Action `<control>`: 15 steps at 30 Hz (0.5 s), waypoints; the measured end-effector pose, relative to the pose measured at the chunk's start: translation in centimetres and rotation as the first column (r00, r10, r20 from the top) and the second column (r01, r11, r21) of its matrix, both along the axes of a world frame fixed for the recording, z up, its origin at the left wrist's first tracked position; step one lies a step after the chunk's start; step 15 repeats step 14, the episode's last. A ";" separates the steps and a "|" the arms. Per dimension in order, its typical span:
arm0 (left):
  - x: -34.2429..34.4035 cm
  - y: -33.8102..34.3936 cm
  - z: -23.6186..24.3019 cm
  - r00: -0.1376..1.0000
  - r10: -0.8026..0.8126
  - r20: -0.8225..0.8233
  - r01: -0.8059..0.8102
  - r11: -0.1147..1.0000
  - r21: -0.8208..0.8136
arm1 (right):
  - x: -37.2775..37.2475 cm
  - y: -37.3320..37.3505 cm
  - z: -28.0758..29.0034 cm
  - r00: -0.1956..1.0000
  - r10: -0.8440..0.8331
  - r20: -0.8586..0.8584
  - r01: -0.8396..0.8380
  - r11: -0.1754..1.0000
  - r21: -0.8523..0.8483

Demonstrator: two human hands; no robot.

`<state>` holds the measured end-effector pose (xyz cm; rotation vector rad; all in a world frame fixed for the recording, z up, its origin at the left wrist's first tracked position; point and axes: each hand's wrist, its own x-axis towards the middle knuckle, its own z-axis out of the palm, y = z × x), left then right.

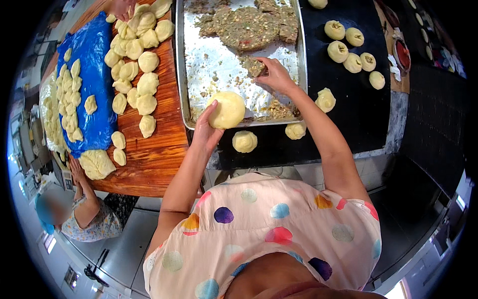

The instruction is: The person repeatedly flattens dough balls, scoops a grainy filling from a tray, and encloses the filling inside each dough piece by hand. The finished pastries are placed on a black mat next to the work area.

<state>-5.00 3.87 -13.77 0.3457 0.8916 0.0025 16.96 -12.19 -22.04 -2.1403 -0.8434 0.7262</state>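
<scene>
A flattened round of pale yellow dough (pixel 227 110) rests in my left hand (pixel 207 128), thumb over its edge, above the near rim of a metal tray (pixel 194 74). My right hand (pixel 275 76) pinches a clump of brownish filling (pixel 253 66) over the tray's middle. The main mass of chunky filling (pixel 249 27) lies at the tray's far end. Crumbs of it are scattered on the bare metal. Just in front of the tray sit two dough balls, one (pixel 244 141) near my left hand and another (pixel 296 130) under my right forearm.
Several filled dough balls (pixel 337 51) stand on the black surface (pixel 318 74) at right. Many dough pieces (pixel 147 83) cover the wooden table (pixel 164 149) and blue plastic sheet (pixel 94 40) at left. A co-worker (pixel 92 212) handles a dough slab (pixel 96 164); another person's hand (pixel 122 7) shows at the far left.
</scene>
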 end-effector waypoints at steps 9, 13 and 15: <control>-0.9 1.3 -0.7 0.999 0.040 0.009 -0.040 0.998 0.040 | 3.5 -0.3 0.1 0.974 0.224 0.005 -0.224 0.974 0.017; -1.2 1.4 -1.0 0.997 0.074 0.009 -0.074 0.997 0.021 | 2.9 1.1 -0.4 0.981 0.192 0.000 -0.192 0.981 0.008; -1.4 1.6 -1.0 0.997 0.083 0.008 -0.083 0.996 0.021 | 2.9 1.4 -0.8 0.979 0.201 -0.001 -0.201 0.979 0.008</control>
